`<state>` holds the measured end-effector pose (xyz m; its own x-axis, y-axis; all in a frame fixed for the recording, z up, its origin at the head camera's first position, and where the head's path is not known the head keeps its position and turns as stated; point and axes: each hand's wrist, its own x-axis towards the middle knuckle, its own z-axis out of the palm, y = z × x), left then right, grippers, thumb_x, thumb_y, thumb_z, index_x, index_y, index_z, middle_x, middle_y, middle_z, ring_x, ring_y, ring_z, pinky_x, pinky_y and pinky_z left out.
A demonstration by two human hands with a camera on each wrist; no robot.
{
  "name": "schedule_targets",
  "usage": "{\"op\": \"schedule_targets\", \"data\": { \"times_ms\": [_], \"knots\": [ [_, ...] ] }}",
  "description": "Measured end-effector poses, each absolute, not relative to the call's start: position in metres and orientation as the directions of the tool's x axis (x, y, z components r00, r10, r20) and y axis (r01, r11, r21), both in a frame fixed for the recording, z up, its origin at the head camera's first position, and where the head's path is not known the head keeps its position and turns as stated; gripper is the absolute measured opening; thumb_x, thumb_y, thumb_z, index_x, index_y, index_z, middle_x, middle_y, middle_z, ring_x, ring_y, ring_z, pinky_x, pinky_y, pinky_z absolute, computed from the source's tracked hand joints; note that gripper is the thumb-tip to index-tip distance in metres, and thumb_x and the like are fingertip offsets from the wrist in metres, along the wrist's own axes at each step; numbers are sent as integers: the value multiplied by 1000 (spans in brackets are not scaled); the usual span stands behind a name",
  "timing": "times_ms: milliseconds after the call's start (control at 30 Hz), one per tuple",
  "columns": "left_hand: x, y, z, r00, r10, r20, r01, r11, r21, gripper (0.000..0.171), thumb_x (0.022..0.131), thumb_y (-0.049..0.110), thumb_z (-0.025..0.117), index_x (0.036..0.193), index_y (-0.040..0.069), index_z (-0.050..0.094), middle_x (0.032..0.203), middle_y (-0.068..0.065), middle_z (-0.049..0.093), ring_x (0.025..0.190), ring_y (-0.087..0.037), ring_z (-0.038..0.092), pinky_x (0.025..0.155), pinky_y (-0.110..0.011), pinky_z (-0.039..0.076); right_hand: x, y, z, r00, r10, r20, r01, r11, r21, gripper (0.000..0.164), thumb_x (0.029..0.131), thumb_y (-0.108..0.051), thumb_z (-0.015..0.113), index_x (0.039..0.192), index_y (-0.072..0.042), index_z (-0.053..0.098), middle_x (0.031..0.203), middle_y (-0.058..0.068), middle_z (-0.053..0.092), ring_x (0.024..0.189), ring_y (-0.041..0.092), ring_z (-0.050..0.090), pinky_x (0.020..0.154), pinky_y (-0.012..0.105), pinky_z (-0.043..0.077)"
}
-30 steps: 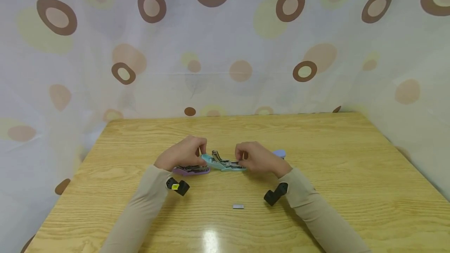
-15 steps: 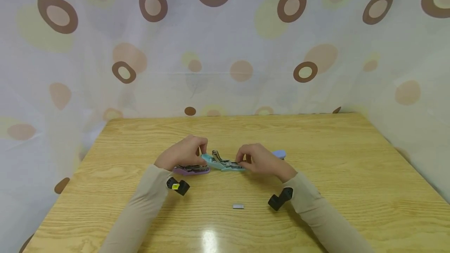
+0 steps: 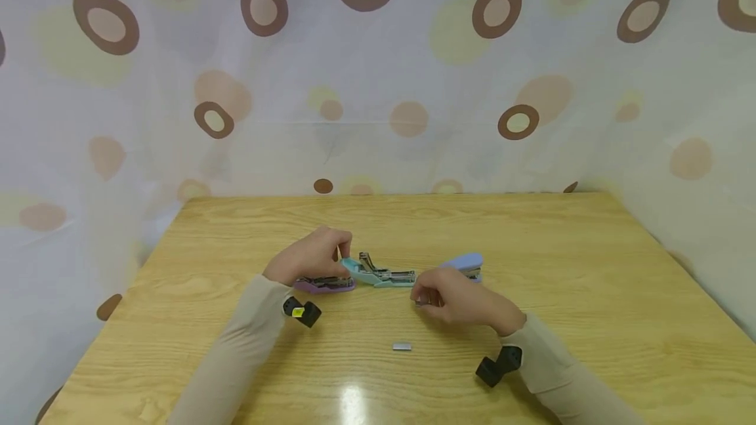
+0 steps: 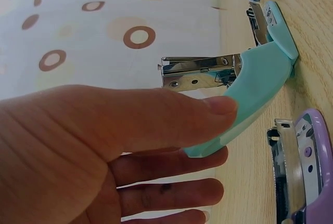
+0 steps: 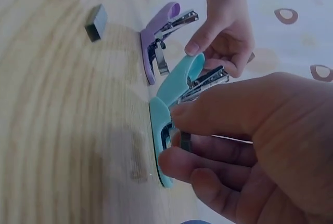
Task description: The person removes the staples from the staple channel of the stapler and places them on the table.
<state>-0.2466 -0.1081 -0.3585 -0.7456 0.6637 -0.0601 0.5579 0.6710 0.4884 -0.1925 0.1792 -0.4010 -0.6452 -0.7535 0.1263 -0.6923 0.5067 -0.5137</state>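
Note:
My left hand [image 3: 313, 256] pinches the raised top end of a teal stapler [image 4: 263, 70] between thumb and fingers. That stapler lies opened out, its metal magazine [image 3: 396, 276] exposed and pointing right. My right hand [image 3: 463, 300] is just right of the stapler and nearer to me, apart from it in the head view. Between its thumb and fingertips it pinches a short strip of staples [image 5: 185, 141], partly hidden by the fingers. A second staple strip [image 3: 402, 347] lies on the table in front of the hands.
An opened purple stapler [image 3: 325, 290] lies beside my left hand, partly behind it. A blue stapler [image 3: 464, 261] stands behind my right hand, which hides part of it. The wooden table [image 3: 555, 248] ends at a patterned cloth [image 3: 413, 162] at the back.
My right hand has drawn away from the teal stapler's magazine, to the right and toward me, and a staple strip now shows in it. My left hand keeps its hold.

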Motion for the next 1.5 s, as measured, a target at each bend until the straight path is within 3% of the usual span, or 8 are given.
{"op": "schedule_targets", "data": {
  "times_ms": [433, 600, 1100, 1333, 1500],
  "knots": [
    [-246, -105, -359, -741, 669, -62, 565, 671, 480, 24, 79, 12, 79, 82, 9, 55, 91, -4, 62, 76, -13, 55, 66, -27, 46, -158, 182, -413, -631, -775, 45, -664, 509, -547, 10, 86, -5, 67, 90, -14, 64, 77, -12, 54, 67, -2, 46, 61, 16, 43],
    [-246, -105, -359, -742, 667, -68, 564, 675, 475, 23, 80, 11, 78, 82, 9, 55, 90, -4, 62, 74, -13, 53, 65, -26, 44, -148, 184, -419, -632, -770, 87, -677, 495, -545, 11, 87, -5, 66, 90, -15, 63, 79, -11, 54, 68, -3, 45, 60, 15, 43],
    [-246, -107, -358, -751, 656, -75, 547, 682, 485, 24, 80, 12, 78, 83, 9, 55, 91, -3, 61, 77, -13, 54, 68, -28, 46, -148, 185, -425, -651, -755, 79, -654, 504, -563, 9, 90, -8, 63, 93, -16, 60, 83, -11, 51, 69, -3, 46, 61, 15, 44],
    [-246, -107, -356, -736, 673, -68, 563, 665, 490, 24, 80, 13, 78, 94, 9, 60, 97, -5, 63, 83, -17, 58, 72, -30, 49, -149, 188, -421, -646, -758, 93, -660, 493, -566, 11, 90, -6, 63, 92, -16, 61, 82, -12, 53, 70, -4, 46, 62, 16, 45],
    [-245, -106, -358, -730, 681, -66, 571, 659, 490, 40, 79, 18, 80, 111, 5, 59, 105, -9, 64, 89, -20, 60, 77, -33, 51, -153, 191, -418, -656, -748, 103, -652, 492, -576, 9, 92, -7, 62, 93, -16, 61, 83, -12, 56, 71, -5, 47, 62, 17, 46]
  ]
}}
